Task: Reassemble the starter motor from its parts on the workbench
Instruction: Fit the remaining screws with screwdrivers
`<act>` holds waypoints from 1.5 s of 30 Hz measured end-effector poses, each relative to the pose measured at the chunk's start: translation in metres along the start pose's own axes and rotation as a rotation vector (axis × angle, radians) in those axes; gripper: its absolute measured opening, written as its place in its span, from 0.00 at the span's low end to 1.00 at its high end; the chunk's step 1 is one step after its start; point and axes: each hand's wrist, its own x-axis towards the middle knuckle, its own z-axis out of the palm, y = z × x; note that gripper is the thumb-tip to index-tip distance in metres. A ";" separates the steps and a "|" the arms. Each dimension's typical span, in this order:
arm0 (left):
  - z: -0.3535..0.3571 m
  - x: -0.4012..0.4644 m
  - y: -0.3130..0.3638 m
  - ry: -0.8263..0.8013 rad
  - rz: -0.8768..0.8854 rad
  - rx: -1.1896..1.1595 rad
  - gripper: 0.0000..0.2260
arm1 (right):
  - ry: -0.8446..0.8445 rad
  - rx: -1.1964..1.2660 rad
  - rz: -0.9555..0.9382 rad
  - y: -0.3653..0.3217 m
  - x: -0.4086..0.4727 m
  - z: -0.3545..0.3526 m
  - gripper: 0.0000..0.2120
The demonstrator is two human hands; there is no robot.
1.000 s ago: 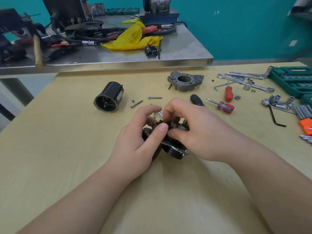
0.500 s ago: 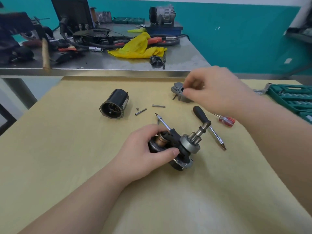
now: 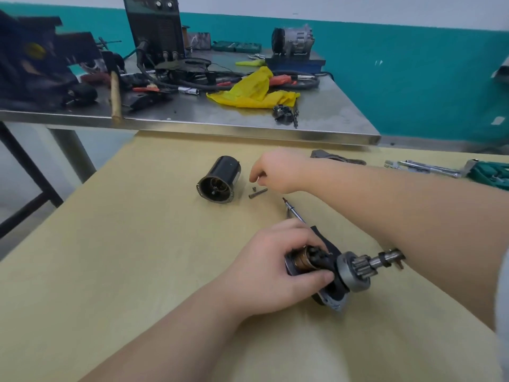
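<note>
My left hand (image 3: 264, 268) grips the starter's armature assembly (image 3: 355, 268), which lies on the wooden bench with its grey pinion gear and shaft pointing right. My right hand (image 3: 278, 170) reaches across to the far middle with its fingers curled downward, just above a short bolt (image 3: 257, 193) and a tiny screw (image 3: 253, 186). Whether those fingers pinch anything is hidden. The black cylindrical motor housing (image 3: 219, 183) lies on its side left of that hand, open end toward me. Behind my right forearm, part of the grey nose housing (image 3: 338, 158) shows.
A screwdriver shaft (image 3: 293, 210) lies between my hands. Wrenches (image 3: 424, 168) and a green socket case (image 3: 493, 173) sit at the far right. A steel table (image 3: 248, 128) behind the bench carries a yellow cloth (image 3: 256, 89), cables and machines.
My right hand let go of the assembly, went to the grey nose housing, then swung left to the bolts beside the black housing. My left hand kept hold of the assembly.
</note>
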 end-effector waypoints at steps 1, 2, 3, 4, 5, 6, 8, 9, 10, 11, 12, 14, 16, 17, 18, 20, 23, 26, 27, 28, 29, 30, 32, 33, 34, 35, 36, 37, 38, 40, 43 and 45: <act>-0.001 0.001 0.000 0.005 -0.011 -0.010 0.10 | -0.012 0.006 -0.018 -0.001 0.004 0.002 0.16; -0.001 0.001 -0.001 0.012 -0.022 -0.020 0.10 | -0.026 0.001 -0.033 -0.002 0.007 0.003 0.16; -0.002 0.001 -0.001 0.016 -0.033 -0.029 0.10 | -0.043 -0.015 -0.044 -0.003 0.009 0.004 0.15; -0.003 0.002 0.000 0.018 -0.042 -0.037 0.10 | -0.058 -0.040 -0.052 -0.003 0.010 0.005 0.15; -0.003 0.001 0.000 0.017 -0.047 -0.042 0.10 | -0.069 -0.068 -0.060 -0.003 0.010 0.006 0.15; -0.003 0.001 0.000 0.012 -0.049 -0.046 0.10 | -0.075 -0.096 -0.069 -0.003 0.011 0.007 0.15; -0.003 0.001 -0.001 -0.006 -0.049 -0.045 0.10 | -0.086 -0.139 -0.082 -0.001 0.011 0.007 0.15; -0.004 0.001 -0.001 -0.016 -0.048 -0.042 0.10 | -0.090 -0.152 -0.086 -0.001 0.011 0.007 0.15; -0.004 0.001 -0.001 -0.024 -0.044 -0.036 0.10 | -0.090 -0.156 -0.086 -0.001 0.012 0.007 0.15; -0.005 0.001 -0.001 -0.031 -0.038 -0.030 0.10 | -0.085 -0.150 -0.083 -0.001 0.012 0.007 0.14; -0.005 0.002 -0.001 -0.037 -0.031 -0.026 0.10 | -0.079 -0.139 -0.076 0.000 0.013 0.008 0.13; -0.005 0.002 0.000 -0.047 -0.027 -0.030 0.10 | -0.063 -0.114 -0.052 0.000 0.014 0.012 0.11; -0.005 0.002 0.000 -0.053 -0.024 -0.037 0.10 | -0.053 -0.077 -0.017 0.001 0.015 0.016 0.10; -0.005 0.002 -0.001 -0.055 -0.022 -0.040 0.10 | -0.055 -0.058 -0.004 0.001 0.015 0.017 0.10; -0.005 0.002 -0.001 -0.057 -0.023 -0.044 0.10 | -0.059 -0.042 0.003 0.001 0.015 0.019 0.09; -0.006 0.003 -0.001 -0.059 -0.026 -0.059 0.11 | -0.053 -0.024 0.003 0.002 0.012 0.020 0.09; -0.009 0.003 -0.003 -0.103 -0.026 -0.102 0.12 | 0.063 0.045 0.024 0.002 -0.002 0.011 0.10; -0.014 0.004 -0.005 -0.153 -0.058 -0.171 0.15 | 0.213 0.292 0.077 -0.001 -0.029 -0.004 0.06; -0.015 0.005 -0.006 -0.158 -0.063 -0.193 0.15 | 0.255 0.425 0.099 -0.002 -0.042 -0.007 0.04; -0.015 0.005 -0.007 -0.158 -0.065 -0.211 0.16 | 0.297 0.574 0.125 -0.004 -0.058 -0.007 0.04; -0.014 0.004 -0.008 -0.151 -0.075 -0.228 0.16 | 0.336 0.724 0.154 -0.005 -0.074 -0.005 0.04; -0.013 0.003 -0.008 -0.130 -0.099 -0.243 0.15 | 0.363 0.866 0.182 -0.007 -0.092 -0.002 0.04; -0.008 0.003 -0.008 -0.037 -0.172 -0.279 0.19 | 0.363 1.179 0.227 -0.011 -0.127 0.006 0.03; -0.005 0.003 -0.008 0.015 -0.201 -0.302 0.23 | 0.346 1.358 0.256 -0.013 -0.143 0.010 0.03; -0.002 0.002 -0.008 0.052 -0.220 -0.332 0.25 | 0.327 1.528 0.287 -0.015 -0.157 0.015 0.02; 0.000 0.002 -0.009 0.071 -0.228 -0.369 0.26 | 0.318 1.668 0.319 -0.017 -0.169 0.019 0.02; 0.002 0.002 -0.008 0.077 -0.231 -0.400 0.26 | 0.313 1.778 0.352 -0.017 -0.180 0.024 0.05; 0.004 0.003 -0.008 0.079 -0.239 -0.416 0.26 | 0.307 1.868 0.382 -0.017 -0.191 0.028 0.08; 0.005 0.003 -0.007 0.081 -0.250 -0.420 0.27 | 0.296 1.942 0.405 -0.018 -0.200 0.030 0.09; 0.005 0.005 -0.006 0.091 -0.284 -0.422 0.30 | 0.252 2.042 0.410 -0.020 -0.212 0.031 0.10; 0.004 0.008 -0.009 0.069 -0.328 -0.420 0.33 | 0.211 2.027 0.336 -0.021 -0.222 0.029 0.13; 0.002 0.009 -0.012 0.050 -0.340 -0.448 0.35 | 0.197 2.010 0.282 -0.021 -0.224 0.028 0.14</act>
